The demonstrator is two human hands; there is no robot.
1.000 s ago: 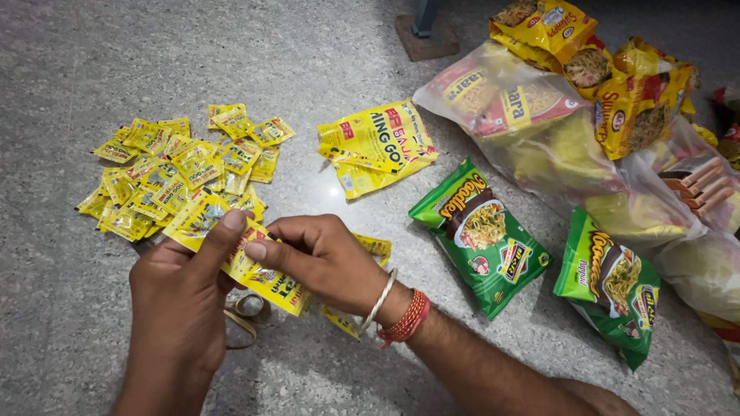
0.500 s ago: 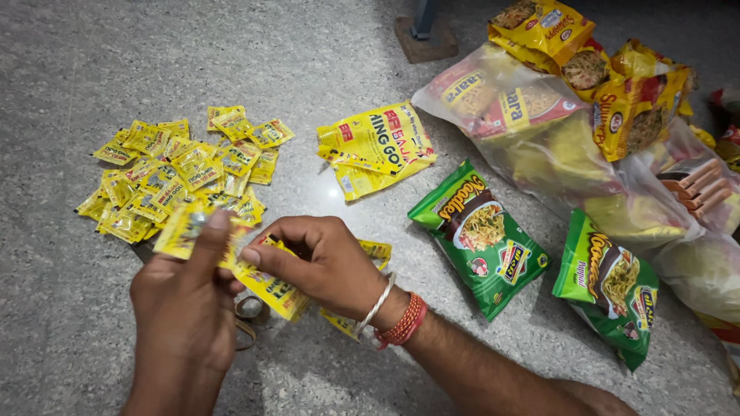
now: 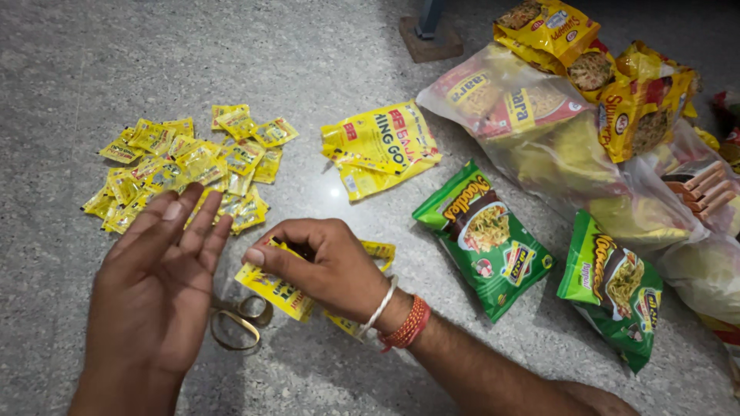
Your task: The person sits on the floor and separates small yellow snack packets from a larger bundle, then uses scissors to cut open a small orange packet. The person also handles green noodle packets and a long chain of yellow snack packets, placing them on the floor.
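Note:
My right hand (image 3: pixel 327 266) grips a strip of small yellow sachets (image 3: pixel 279 291) just above the grey stone floor. My left hand (image 3: pixel 158 281) hovers flat and open, fingers together, just left of the strip and holding nothing. Right beyond its fingertips lies a pile of several loose yellow sachets (image 3: pixel 185 169). Scissors (image 3: pixel 239 320) rest on the floor under the two hands, partly hidden.
A larger yellow packet stack (image 3: pixel 381 146) lies beyond my right hand. Two green noodle packs (image 3: pixel 486 239) (image 3: pixel 617 289) sit to the right. Clear plastic bags of snack packets (image 3: pixel 555 115) fill the upper right. A wooden furniture foot (image 3: pixel 432 35) stands at the top.
My left hand has let go of the sachet it pinched and opened flat. A sachet has left the strip; my right hand still holds the strip.

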